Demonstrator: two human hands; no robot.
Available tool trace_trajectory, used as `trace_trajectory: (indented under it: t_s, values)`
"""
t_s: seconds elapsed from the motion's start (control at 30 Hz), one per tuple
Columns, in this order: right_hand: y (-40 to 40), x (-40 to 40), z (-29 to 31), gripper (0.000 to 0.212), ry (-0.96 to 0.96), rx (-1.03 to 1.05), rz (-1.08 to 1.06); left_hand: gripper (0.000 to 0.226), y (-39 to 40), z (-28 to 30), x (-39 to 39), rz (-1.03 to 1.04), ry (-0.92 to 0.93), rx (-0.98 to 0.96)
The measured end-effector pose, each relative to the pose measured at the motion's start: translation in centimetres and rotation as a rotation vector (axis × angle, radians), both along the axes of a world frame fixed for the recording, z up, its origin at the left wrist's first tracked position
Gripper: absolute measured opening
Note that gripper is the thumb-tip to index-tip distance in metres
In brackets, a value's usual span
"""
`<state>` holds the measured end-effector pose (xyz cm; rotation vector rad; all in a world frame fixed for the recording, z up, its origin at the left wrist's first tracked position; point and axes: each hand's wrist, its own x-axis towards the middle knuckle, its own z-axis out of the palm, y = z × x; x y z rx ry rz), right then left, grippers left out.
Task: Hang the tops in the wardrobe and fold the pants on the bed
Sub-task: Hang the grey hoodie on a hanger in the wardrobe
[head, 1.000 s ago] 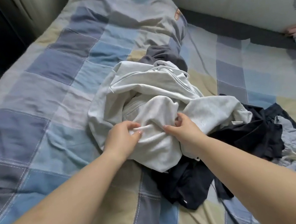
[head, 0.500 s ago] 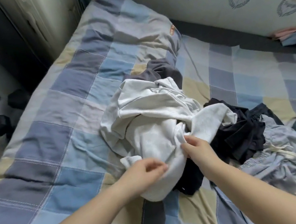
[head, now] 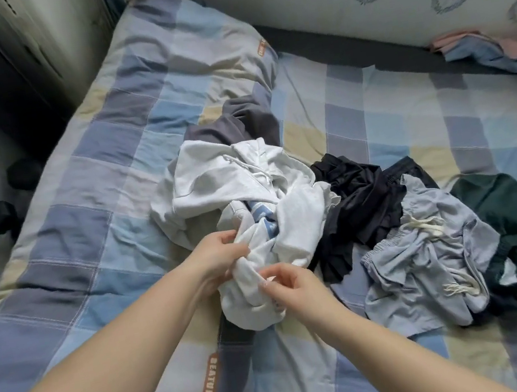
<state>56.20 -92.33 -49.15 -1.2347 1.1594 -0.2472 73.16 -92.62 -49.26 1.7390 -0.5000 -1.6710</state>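
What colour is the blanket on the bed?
Checked squares of blue, grey-purple, pale yellow and white on the blanket, clearest in the head view.

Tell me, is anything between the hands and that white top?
Nothing visible. The left hand and right hand both already grip the white top at its near end. The black garment lies against its right side, apart from the grip.

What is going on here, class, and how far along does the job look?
A person is sorting a heap of laundry on a checked bed. The left hand and right hand both grip a bunched white garment at its near end. Black clothes, pale blue drawstring shorts and a dark green piece lie crumpled to the right, a grey one behind. Nothing looks folded yet.
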Motion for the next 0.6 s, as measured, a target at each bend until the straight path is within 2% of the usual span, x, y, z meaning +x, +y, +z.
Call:
trace_trajectory:
  t_s: [0.03, 0.1, 0.17, 0.23, 0.3, 0.37, 0.5, 0.6]
  values:
    - [0.0, -0.8, -0.4, 0.01, 0.055, 0.038, -0.147, 0.036, 0.4, 0.9, -0.4, 0.036, 0.047, -0.035]
    - [0.0, -2.3, -0.9, 0.046, 0.103, 0.243, -0.417, 0.039, 1.2, 3.0, -1.1, 0.043, 0.121, -0.1]
    - [-0.6, -3.3, -0.4, 0.068, -0.118, 0.574, -0.562, 0.04, 2.1, 5.5, -1.9, -0.041, 0.194, -0.157]
    - [-1.9, -3.8, 0.8, 0.074, -0.394, 0.731, -0.568, 0.045, 3.3, 8.0, -2.8, -0.162, 0.251, -0.183]
    - [-3.3, -3.5, 2.8, 0.069, -0.494, 0.737, -0.598, 0.054, 4.5, 9.9, -3.5, -0.318, 0.255, -0.173]
    - [-3.8, -3.1, 5.2, 0.048, -0.464, 0.658, -0.645, 0.056, 5.8, 11.7, -4.3, -0.449, 0.222, -0.139]
    - [-3.1, -5.1, 9.3, 0.023, -0.349, 0.492, -0.608, 0.047, 7.4, 16.0, -5.0, -0.588, 0.032, -0.109]
    - [-2.1, -8.3, 13.2, 0.009, -0.371, 0.433, -0.481, 0.03, 7.9, 19.2, -5.1, -0.678, -0.243, -0.141]
